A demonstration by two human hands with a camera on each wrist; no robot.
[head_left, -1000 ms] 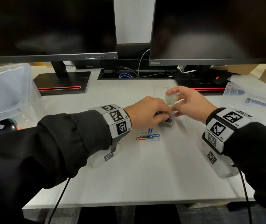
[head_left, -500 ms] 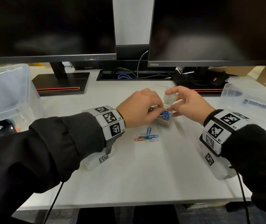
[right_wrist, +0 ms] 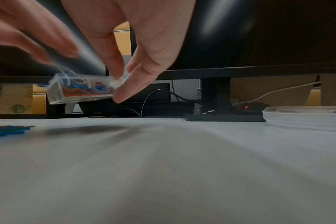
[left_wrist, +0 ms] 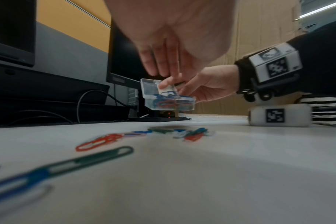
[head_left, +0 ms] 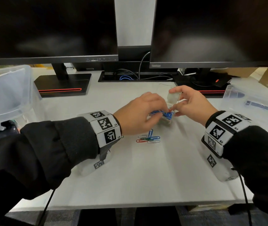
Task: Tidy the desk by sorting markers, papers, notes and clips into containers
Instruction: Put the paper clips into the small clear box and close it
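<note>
A small clear clip box with its hinged lid up is held just above the white desk. My right hand grips it, index finger on the lid and thumb at the box's side. My left hand reaches over the open mouth, its fingers and thumb pinching blue paper clips that stick out of the box. The left wrist view shows the box filled with red and blue clips. A small heap of loose coloured clips lies on the desk just in front of the box.
A large clear bin stands at the left edge. A clear container holding a blue marker sits at the right. Two monitors on black stands and a cable tray line the back.
My left hand, which covered the box a second ago, has drawn back a little to the left, so the box mouth and blue clips now show. The right hand has stayed on the lid.
</note>
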